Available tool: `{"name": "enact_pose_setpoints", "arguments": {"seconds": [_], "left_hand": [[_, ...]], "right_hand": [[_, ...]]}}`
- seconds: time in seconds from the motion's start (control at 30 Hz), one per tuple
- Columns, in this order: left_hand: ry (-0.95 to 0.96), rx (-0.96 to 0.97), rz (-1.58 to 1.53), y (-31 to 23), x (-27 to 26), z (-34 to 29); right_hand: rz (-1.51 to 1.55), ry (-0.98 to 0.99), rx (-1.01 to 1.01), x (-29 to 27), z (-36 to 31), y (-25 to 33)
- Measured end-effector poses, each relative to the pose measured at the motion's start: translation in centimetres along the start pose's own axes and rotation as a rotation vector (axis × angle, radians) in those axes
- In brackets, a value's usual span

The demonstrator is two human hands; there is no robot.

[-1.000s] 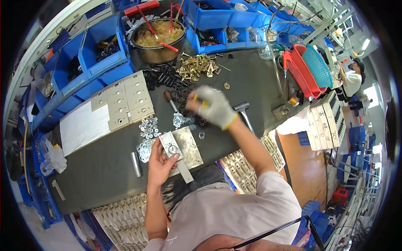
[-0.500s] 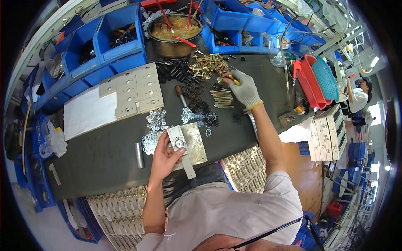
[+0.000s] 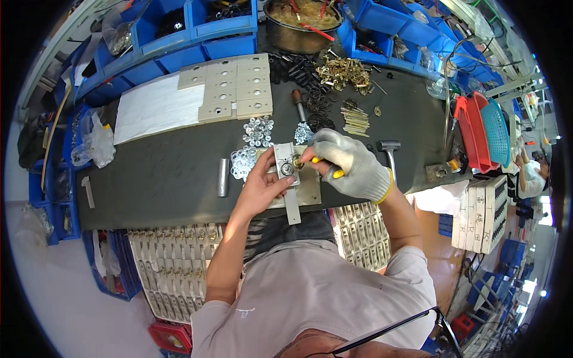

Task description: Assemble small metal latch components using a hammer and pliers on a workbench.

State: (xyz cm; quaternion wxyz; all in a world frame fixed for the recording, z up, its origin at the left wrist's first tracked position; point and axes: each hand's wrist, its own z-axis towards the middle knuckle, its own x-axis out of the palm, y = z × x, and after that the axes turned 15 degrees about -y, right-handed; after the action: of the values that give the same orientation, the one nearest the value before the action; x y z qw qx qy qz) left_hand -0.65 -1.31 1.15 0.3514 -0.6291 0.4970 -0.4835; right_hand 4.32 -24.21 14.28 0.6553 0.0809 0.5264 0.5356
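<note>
My left hand (image 3: 258,190) grips a pale metal lock plate (image 3: 283,153) with a round fitting in it, thumb on its face. A flat grey bar (image 3: 292,210) sticks out below the plate, over a bare metal pad (image 3: 311,192). My right hand (image 3: 358,166), in a whitish glove with bare fingertips, is closed round a yellow-handled tool (image 3: 339,173). Its fingertips also pinch a small brass-coloured part (image 3: 298,161) at the round fitting. The tool's tip is hidden.
Silvery washers (image 3: 242,163), a metal cylinder (image 3: 223,178) and a hammer (image 3: 390,147) lie around the pad. Beyond are thin brass pins (image 3: 356,120), brass parts (image 3: 349,74), black rings (image 3: 319,102), a wooden-handled tool (image 3: 298,98) and pale plates (image 3: 253,83). Blue bins (image 3: 224,49) line the back.
My right hand has come from beside the brass parts to the lock plate, bringing a small brass-coloured part and the yellow-handled tool. My left hand still holds the plate; the whole view has shifted.
</note>
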Motion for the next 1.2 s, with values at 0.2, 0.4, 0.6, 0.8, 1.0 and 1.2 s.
{"name": "enact_pose_setpoints", "arguments": {"seconds": [0.2,0.4,0.6,0.8,1.0,1.2], "left_hand": [[0.010,-0.007,0.043,-0.1,-0.1,-0.2],[-0.003,0.000,-0.013,0.2,-0.1,0.0],[-0.007,-0.002,-0.022,0.1,-0.1,0.0],[-0.005,-0.044,0.004,-0.2,-0.2,0.3],[0.001,-0.107,0.028,-0.5,0.0,0.5],[-0.027,-0.149,0.046,-0.1,0.1,0.4]], "right_hand": [[-0.042,0.076,-0.035,2.4,0.2,-0.6],[0.058,0.143,0.133,4.8,-1.0,-3.0],[-0.017,0.099,0.100,5.0,-1.4,-2.3],[-0.012,0.134,0.074,5.0,-1.2,-3.0],[0.317,0.014,0.204,3.7,-0.5,-2.9],[1.286,-0.313,0.047,0.9,2.2,1.9]]}}
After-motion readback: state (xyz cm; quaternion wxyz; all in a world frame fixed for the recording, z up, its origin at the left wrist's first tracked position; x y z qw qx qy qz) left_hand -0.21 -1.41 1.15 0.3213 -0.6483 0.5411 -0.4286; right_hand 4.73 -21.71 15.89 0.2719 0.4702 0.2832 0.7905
